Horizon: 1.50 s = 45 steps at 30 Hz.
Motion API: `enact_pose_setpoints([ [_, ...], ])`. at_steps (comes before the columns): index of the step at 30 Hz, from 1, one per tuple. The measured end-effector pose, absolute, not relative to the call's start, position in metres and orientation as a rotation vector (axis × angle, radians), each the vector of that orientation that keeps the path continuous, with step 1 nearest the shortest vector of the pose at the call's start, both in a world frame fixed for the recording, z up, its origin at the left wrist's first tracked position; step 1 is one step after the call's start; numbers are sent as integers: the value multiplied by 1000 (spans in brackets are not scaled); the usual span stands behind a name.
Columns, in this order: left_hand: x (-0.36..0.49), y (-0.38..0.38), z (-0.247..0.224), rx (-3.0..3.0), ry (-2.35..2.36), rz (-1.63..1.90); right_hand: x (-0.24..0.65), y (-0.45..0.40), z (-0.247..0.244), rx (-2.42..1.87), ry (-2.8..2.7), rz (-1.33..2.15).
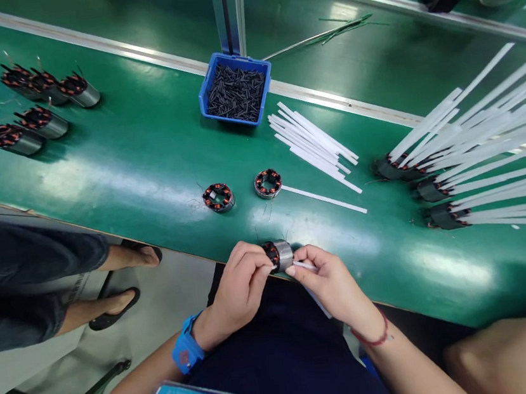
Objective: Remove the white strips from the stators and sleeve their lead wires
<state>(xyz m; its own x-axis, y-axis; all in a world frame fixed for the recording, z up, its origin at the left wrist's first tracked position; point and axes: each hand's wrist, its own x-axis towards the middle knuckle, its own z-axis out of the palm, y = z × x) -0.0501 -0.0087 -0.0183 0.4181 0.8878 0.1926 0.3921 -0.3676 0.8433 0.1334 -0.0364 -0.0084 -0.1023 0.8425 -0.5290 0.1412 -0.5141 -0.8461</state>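
Observation:
A metal stator with black and orange windings lies on its side at the table's front edge, between my hands. My left hand is closed at its winding end, fingertips pinched on a small white end. My right hand pinches a white strip at the stator's other end; the strip hangs down past the edge. Farther back stand two more stators, one on the left and one with a white strip beside it. Loose white strips lie in a pile behind them.
A blue bin of small black pieces sits by the metal rail. Several stators stand at the left; others at the right hold long white strips. A person's legs show at left, a person's arm at lower right.

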Motion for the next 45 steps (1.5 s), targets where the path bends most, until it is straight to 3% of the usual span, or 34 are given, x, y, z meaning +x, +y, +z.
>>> enact_pose_setpoints([
  [5, -46, -5, -13, 1806, 1201, 650, 132, -41, -6, -1737, -1342, 1464],
  [16, -47, -6, -13, 1772, 1167, 630, 165, -27, 16, -1509, -1880, 1586],
  [18, -46, -7, -14, 1764, 1161, 666, 172, -15, 19, -1520, -2035, 1336],
  [22, -42, -8, -16, 1738, 1176, 762, 181, 25, 6, -1822, -2086, 442],
  [25, -44, -8, -15, 1766, 1235, 715, 185, 51, -7, -2020, -2144, 176],
  [28, -50, -7, -13, 1826, 1302, 620, 188, 54, -7, -1995, -2153, 333],
  [34, -57, -8, -11, 1834, 1298, 553, 195, -2, 16, -1735, -1822, 1063],
  [45, -61, -11, -13, 1898, 1289, 507, 185, -26, 17, -1711, -1857, 1316],
])
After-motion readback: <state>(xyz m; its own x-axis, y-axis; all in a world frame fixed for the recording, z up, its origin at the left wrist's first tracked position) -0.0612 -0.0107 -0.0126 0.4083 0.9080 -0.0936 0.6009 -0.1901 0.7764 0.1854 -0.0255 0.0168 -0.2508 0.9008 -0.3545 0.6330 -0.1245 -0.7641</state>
